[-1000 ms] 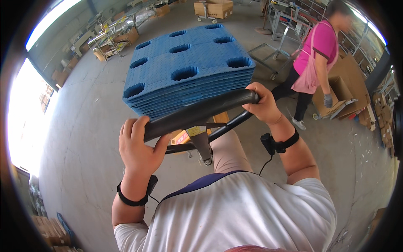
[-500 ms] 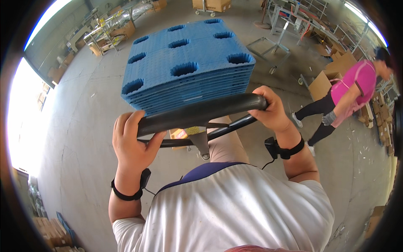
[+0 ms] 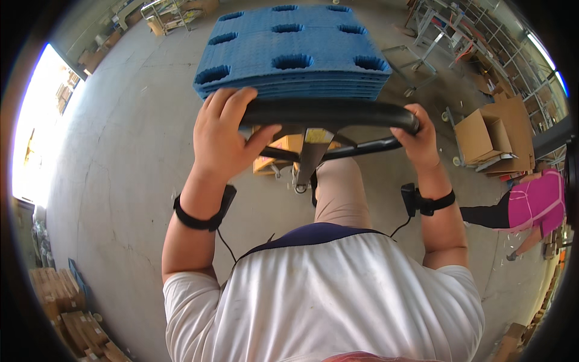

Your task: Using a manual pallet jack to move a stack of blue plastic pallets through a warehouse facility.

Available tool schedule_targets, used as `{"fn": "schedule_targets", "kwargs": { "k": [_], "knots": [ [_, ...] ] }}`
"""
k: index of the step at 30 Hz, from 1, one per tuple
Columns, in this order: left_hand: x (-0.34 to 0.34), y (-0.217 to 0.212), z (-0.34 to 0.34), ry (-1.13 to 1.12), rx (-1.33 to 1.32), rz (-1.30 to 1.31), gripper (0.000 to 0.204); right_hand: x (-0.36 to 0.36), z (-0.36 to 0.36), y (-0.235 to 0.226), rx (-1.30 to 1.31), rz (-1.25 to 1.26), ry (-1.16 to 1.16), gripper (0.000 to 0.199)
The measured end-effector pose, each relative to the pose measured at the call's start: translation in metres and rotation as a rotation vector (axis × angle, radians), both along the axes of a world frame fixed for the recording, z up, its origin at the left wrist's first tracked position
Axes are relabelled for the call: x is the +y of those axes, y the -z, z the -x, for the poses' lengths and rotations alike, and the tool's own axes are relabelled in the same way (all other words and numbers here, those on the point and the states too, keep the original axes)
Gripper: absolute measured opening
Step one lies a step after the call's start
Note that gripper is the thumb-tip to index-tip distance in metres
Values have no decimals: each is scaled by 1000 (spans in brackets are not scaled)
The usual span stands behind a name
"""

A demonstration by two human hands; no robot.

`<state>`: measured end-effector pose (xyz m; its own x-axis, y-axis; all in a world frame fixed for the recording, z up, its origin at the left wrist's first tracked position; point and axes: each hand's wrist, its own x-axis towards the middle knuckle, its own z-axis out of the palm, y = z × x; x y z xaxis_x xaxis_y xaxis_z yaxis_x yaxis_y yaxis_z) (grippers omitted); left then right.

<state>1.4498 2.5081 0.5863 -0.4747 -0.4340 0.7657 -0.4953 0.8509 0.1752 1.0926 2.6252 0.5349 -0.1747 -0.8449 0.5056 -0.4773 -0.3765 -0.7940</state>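
The left hand [image 3: 226, 130] has its fingers [image 3: 239, 102] closed around one end of the black handle [image 3: 329, 113], which is on the near side of stacked blue pallets [image 3: 259, 53]. The right hand [image 3: 422, 137] grips the other end. Farther right is a co-worker [image 3: 534, 202].

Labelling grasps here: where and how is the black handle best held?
Black handle: probably both ends of its thick top bar, from the wearer's side, fingers over, thumbs under. It's rounded, runs crosswise, and a gap above the thinner lower bar leaves thumb room. The left hand and right hand grip there.
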Motion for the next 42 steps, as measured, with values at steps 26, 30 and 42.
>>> {"fn": "schedule_targets", "kwargs": {
  "k": [26,30,42],
  "knots": [
    [466,31,-138,-216,-619,-513,34,415,-161,-16,424,-778,-510,38],
    [509,63,-153,-233,-742,-606,27,466,-174,24,457,-565,-380,37],
    [743,75,-427,-36,-243,-768,52,638,-374,35,680,-766,-384,55]
  ]
}}
